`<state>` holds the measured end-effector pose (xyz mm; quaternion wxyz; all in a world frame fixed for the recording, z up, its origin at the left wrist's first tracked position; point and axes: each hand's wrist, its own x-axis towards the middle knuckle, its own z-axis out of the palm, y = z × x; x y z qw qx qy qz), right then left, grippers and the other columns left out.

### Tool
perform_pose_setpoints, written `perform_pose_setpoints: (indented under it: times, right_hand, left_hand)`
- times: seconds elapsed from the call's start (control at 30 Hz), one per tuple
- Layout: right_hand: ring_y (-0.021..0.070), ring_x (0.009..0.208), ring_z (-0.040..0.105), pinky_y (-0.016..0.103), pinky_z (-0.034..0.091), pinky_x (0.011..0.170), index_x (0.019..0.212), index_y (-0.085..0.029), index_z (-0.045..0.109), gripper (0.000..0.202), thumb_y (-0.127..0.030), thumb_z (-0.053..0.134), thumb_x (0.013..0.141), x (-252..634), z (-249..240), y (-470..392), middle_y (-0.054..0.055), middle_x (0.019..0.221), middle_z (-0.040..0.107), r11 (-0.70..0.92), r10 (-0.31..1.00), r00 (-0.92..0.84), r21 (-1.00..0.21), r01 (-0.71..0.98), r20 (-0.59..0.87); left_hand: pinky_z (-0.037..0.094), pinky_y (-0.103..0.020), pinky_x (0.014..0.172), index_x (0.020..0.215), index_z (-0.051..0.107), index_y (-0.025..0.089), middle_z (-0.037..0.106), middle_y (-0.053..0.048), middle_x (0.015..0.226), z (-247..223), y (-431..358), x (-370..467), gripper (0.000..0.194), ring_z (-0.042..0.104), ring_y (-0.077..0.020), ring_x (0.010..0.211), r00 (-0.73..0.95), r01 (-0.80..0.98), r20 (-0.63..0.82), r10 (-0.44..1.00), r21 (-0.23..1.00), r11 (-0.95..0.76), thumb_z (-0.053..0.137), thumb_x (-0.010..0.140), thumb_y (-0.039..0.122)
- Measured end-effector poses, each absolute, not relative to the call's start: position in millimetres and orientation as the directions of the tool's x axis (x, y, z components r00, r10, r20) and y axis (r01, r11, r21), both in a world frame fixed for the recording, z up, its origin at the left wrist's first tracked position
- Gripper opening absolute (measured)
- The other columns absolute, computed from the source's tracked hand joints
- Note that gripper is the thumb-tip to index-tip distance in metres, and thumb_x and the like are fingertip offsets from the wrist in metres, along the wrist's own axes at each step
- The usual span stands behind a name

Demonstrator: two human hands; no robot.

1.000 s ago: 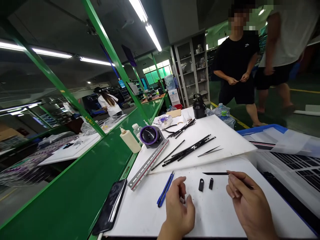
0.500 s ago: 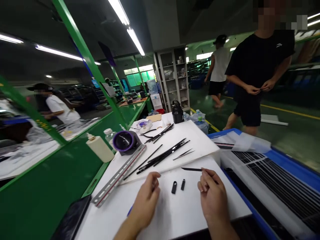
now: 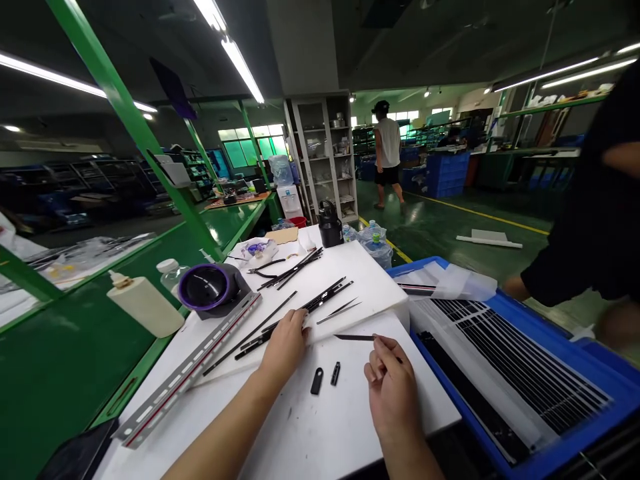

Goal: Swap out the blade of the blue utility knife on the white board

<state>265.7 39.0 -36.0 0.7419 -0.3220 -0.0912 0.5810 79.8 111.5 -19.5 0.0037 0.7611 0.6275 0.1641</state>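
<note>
My left hand (image 3: 286, 341) reaches over a bundle of long black strips (image 3: 325, 297) on a white foam board (image 3: 373, 283). Its thumb and forefinger look slightly apart at the strips; the other fingertips are hidden. A thin, dark, pointed blade-like tool (image 3: 353, 337) is pinched in my right hand (image 3: 393, 373), its tip towards the left. Between my hands, on the white tabletop (image 3: 325, 427), lie a flat black piece with a hole (image 3: 317, 381) and a smaller black slotted piece (image 3: 335, 373). Thin pointed tweezers (image 3: 340, 311) rest on the foam.
A slotted metal rail (image 3: 187, 370) lies left, near a black-and-purple round device (image 3: 213, 290) and a white squeeze bottle (image 3: 145, 307). Pliers (image 3: 266, 268) and a black flask (image 3: 330, 223) are further back. A blue crate (image 3: 595, 373) of black strips stands right, with a person (image 3: 595, 200) beside it.
My left hand has moved forward onto the black strips. My right hand still holds the pointed tool. The view has turned right, and the nearby person is now at the right edge.
</note>
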Motion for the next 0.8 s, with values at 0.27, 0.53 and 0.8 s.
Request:
perform_pose_setpoints:
  times: [0.27, 0.53, 0.8]
  right_hand:
    - [0.0067, 0.048, 0.024, 0.021, 0.023, 0.044, 0.076, -0.018, 0.066, 0.021, -0.032, 0.079, 0.067, 264, -36, 40, -0.009, 0.052, 0.033, 0.091, 0.924, 0.29, -0.595, -0.799, -0.248]
    - [0.0061, 0.048, 0.025, 0.02, 0.024, 0.044, 0.077, -0.018, 0.066, 0.02, -0.032, 0.079, 0.069, 264, -38, 40, -0.009, 0.053, 0.033, 0.069, 0.924, 0.279, -0.606, -0.792, -0.26]
    - [0.0068, 0.049, 0.024, 0.021, 0.024, 0.043, 0.077, -0.019, 0.067, 0.02, -0.032, 0.08, 0.069, 265, -38, 40, -0.009, 0.053, 0.032, 0.044, 0.934, 0.248, -0.606, -0.794, -0.257]
  left_hand:
    - [0.046, -0.037, 0.093, 0.12, 0.058, 0.021, 0.058, -0.008, 0.111, -18, 133, 86, 0.034, 0.056, -0.0236, 0.103, 0.295, 0.916, 0.302, 0.907, 0.18, -0.358, 0.039, 0.091, 0.02]
    - [0.043, -0.039, 0.097, 0.119, 0.058, 0.019, 0.059, -0.01, 0.116, -14, 121, 93, 0.032, 0.054, -0.0243, 0.107, 0.316, 0.911, 0.339, 0.886, 0.152, -0.384, 0.04, 0.093, 0.023]
    - [0.044, -0.032, 0.065, 0.074, 0.068, 0.026, 0.069, -0.002, 0.074, 11, 19, 66, 0.045, 0.063, -0.0222, 0.072, 0.084, 0.959, 0.009, 0.996, 0.27, -0.084, 0.034, 0.094, 0.047]
